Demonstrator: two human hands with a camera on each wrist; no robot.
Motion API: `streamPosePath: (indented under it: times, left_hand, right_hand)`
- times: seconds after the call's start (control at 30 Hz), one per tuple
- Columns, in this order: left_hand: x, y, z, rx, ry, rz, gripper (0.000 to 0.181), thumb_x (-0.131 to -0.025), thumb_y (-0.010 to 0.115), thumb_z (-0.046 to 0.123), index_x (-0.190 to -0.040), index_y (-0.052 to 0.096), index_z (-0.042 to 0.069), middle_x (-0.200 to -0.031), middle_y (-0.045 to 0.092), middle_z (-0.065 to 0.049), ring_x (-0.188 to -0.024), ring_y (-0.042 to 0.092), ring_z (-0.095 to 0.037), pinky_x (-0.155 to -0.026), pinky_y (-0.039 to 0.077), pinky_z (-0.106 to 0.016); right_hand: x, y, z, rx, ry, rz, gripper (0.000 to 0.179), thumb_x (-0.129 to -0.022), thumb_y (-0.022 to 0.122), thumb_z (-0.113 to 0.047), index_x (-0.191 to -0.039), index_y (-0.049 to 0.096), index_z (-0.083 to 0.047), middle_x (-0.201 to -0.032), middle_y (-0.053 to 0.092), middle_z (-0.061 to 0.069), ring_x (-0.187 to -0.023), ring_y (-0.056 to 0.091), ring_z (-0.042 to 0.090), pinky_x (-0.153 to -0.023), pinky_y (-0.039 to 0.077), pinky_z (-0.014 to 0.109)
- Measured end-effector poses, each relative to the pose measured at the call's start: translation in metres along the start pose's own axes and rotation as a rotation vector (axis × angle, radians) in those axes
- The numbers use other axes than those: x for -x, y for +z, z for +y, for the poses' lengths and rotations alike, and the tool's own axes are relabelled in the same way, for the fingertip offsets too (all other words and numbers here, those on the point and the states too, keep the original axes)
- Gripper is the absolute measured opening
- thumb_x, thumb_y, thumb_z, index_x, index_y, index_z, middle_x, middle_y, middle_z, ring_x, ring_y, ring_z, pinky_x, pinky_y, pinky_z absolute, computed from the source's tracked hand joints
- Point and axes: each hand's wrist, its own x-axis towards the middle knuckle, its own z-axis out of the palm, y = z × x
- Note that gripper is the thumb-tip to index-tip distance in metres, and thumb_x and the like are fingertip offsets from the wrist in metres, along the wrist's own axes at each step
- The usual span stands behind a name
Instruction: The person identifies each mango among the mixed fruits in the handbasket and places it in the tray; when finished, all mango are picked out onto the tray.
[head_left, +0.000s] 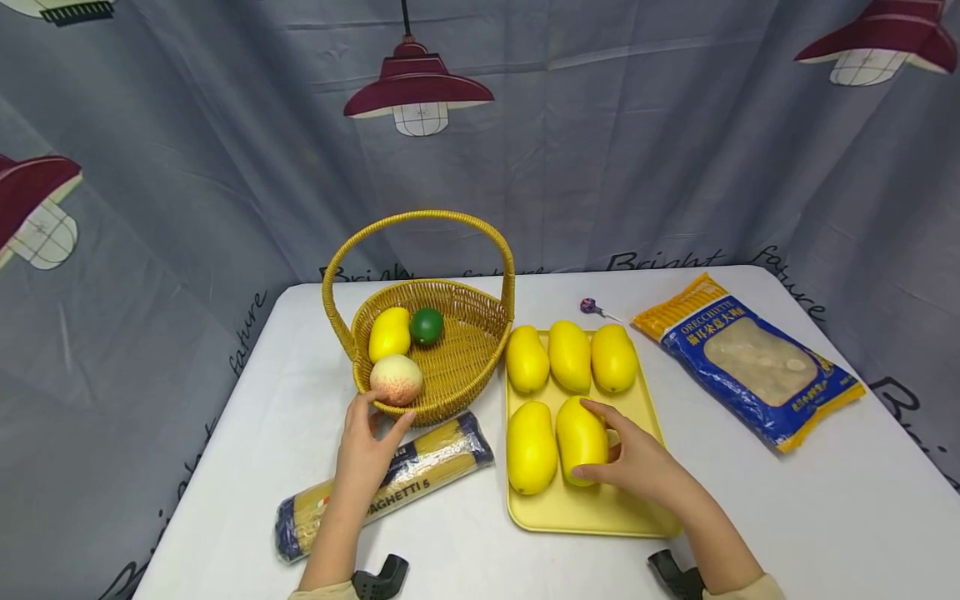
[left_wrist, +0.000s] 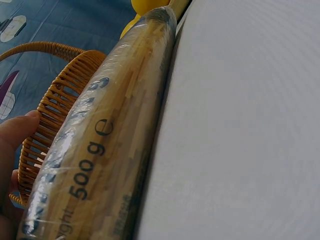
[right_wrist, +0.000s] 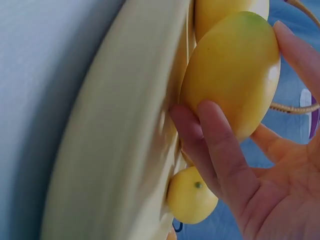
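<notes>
My left hand point(head_left: 365, 446) grips the front rim of a woven basket point(head_left: 457, 367), beside a peach point(head_left: 396, 380). In the left wrist view a fingertip point(left_wrist: 32, 116) lies against the wicker. The peach shares the basket with a yellow mango point(head_left: 389, 334) and a round dark green fruit point(head_left: 426, 326). With thumb and fingers around it, my right hand point(head_left: 637, 458) holds a mango point(head_left: 581, 439) over the front of a yellow tray point(head_left: 585, 518). Another mango point(head_left: 532, 448) lies to its left; several more line the tray's back.
A spaghetti pack point(head_left: 420, 473) lies slantwise in front of the basket, under my left forearm. Right of the tray is a blue and yellow orecchiette bag point(head_left: 757, 362). A wrapped lollipop point(head_left: 589, 306) sits behind the tray. Grey curtains point(head_left: 600, 167) hang behind the white table point(head_left: 825, 517).
</notes>
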Motion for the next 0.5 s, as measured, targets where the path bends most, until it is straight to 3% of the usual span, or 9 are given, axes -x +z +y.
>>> streamPosePath:
  times: [0.5]
  left_hand:
    - [0.0003, -0.0004, 0.0003, 0.006, -0.010, -0.002, 0.072, -0.081, 0.065, 0.062, -0.131, 0.042, 0.015, -0.143, 0.033, -0.012, -0.123, 0.048, -0.037, -0.100, 0.045, -0.049]
  right_hand:
    - [-0.0077, 0.0054, -0.0044, 0.153, -0.013, 0.035, 0.099, -0.067, 0.085, -0.049, -0.148, 0.036, -0.020, -0.125, 0.051, 0.015, -0.082, 0.050, 0.022, -0.070, 0.044, 0.033]
